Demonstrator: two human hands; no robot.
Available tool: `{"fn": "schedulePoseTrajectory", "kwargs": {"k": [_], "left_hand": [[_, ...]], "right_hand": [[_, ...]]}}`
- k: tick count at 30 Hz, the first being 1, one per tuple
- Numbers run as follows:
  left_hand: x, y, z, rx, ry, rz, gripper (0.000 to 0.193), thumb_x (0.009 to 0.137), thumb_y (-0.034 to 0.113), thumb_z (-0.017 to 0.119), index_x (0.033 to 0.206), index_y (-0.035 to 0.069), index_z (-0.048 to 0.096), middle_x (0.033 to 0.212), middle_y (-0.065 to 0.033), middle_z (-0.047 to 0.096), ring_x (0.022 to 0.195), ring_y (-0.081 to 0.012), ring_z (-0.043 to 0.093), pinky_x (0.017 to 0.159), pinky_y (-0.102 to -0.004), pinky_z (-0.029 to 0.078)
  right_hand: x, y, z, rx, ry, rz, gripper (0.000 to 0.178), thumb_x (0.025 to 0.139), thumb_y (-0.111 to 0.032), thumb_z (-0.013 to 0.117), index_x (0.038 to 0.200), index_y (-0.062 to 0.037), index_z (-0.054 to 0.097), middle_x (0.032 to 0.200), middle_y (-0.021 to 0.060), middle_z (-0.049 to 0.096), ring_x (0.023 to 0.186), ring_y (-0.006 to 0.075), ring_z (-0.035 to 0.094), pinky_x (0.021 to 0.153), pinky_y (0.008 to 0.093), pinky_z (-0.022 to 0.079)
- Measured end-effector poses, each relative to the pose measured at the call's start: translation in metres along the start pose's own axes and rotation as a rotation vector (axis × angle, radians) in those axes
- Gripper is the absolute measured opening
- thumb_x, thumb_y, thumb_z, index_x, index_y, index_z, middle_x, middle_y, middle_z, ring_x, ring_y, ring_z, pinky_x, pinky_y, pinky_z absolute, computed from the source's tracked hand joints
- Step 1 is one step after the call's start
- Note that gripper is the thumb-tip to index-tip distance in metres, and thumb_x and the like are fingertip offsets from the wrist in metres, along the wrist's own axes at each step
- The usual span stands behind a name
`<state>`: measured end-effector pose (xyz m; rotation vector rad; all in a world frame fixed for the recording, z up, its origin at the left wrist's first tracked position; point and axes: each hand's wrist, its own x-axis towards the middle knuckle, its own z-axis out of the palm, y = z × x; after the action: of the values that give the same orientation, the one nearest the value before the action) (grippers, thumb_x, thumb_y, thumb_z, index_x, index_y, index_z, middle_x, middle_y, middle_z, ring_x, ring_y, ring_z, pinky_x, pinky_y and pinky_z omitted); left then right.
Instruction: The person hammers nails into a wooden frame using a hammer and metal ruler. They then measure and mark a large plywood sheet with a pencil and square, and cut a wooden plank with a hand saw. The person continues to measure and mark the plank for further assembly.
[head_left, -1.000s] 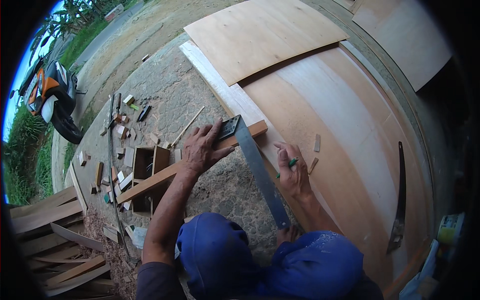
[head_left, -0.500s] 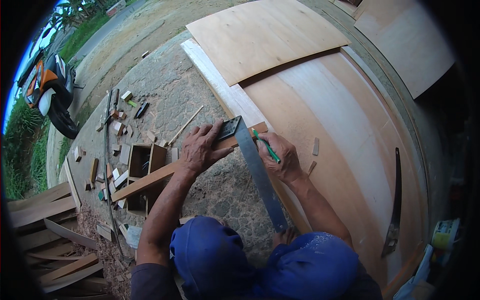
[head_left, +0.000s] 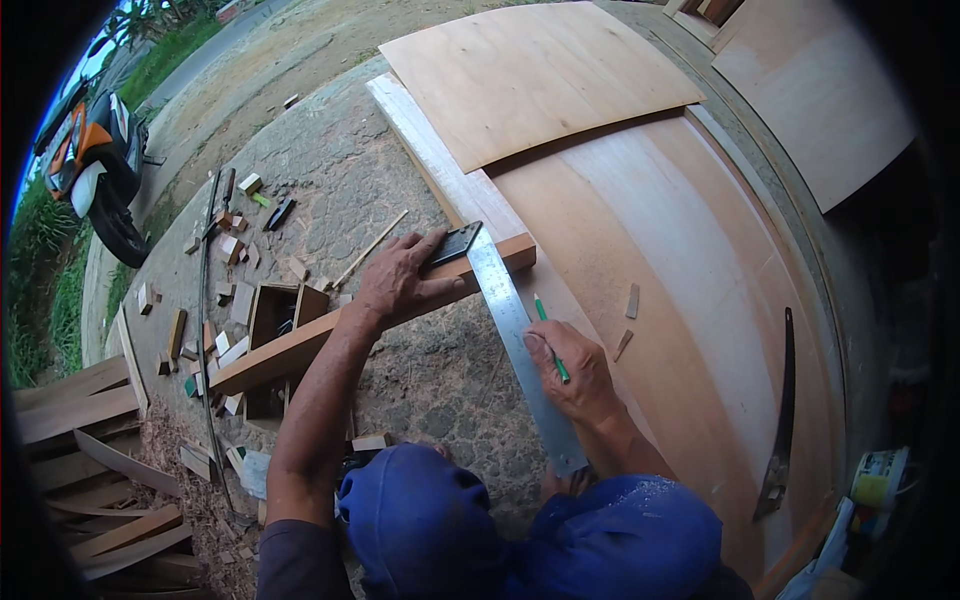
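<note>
My left hand (head_left: 398,278) is closed round a long wooden strip (head_left: 290,352) and the black stock (head_left: 456,245) of a try square. The stock lies along the strip's far side. The square's metal blade (head_left: 520,345) crosses the strip near its right end and runs back toward my knees. Between thumb and fingers, my right hand (head_left: 580,372) holds a green pencil (head_left: 541,308), its tip pointing away from me, just right of the blade and off the strip. The strip's right end rests over the pale edge of a large wooden panel (head_left: 640,230).
A plywood sheet (head_left: 540,80) covers the panel's far end. A handsaw (head_left: 782,420) lies on the panel at right. An open wooden box (head_left: 268,312) and several offcuts lie on the concrete at left, with planks (head_left: 90,410) nearer me. A motorcycle (head_left: 105,170) stands beyond.
My right hand has drawn the pencil back from the strip, toward me and slightly right. The strip and square have tilted a little, and the blade now looks brighter.
</note>
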<state>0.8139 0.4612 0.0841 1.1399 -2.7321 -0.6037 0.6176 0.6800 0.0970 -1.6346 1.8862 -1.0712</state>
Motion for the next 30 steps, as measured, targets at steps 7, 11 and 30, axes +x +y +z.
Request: {"fn": "schedulePoseTrajectory", "kwargs": {"k": [7,11,30], "left_hand": [[0.024,-0.043,0.003,-0.021,0.01,-0.034,0.066,0.095,0.051,0.059,0.149,0.014,0.049,0.131,-0.0176,0.06,0.121,-0.037,0.057,0.104,-0.0442,0.045],[0.024,-0.034,0.01,-0.043,0.066,-0.079,0.057,0.098,0.045,0.056,0.146,0.015,0.053,0.121,-0.0161,0.063,0.116,-0.0357,0.058,0.1,-0.0451,0.046],[0.035,-0.042,0.012,0.039,0.015,0.024,0.069,0.089,0.035,0.071,0.148,0.008,0.048,0.124,-0.0087,0.06,0.097,-0.0272,0.054,0.085,-0.0418,0.04]], "right_hand": [[0.014,0.011,0.009,-0.057,-0.058,0.048,0.041,0.102,-0.034,0.057,0.132,-0.0055,0.054,0.102,0.0169,0.065,0.085,0.0322,0.07,0.073,0.0409,0.056],[0.022,0.036,0.016,0.162,0.153,0.024,0.049,0.106,-0.04,0.049,0.138,-0.0037,0.049,0.106,0.0173,0.065,0.082,0.0257,0.068,0.074,0.0381,0.055],[0.085,0.09,0.069,0.244,0.245,-0.189,0.042,0.101,-0.032,0.061,0.131,-0.0058,0.048,0.1,0.0151,0.059,0.08,0.0205,0.063,0.069,0.0321,0.055]]}}
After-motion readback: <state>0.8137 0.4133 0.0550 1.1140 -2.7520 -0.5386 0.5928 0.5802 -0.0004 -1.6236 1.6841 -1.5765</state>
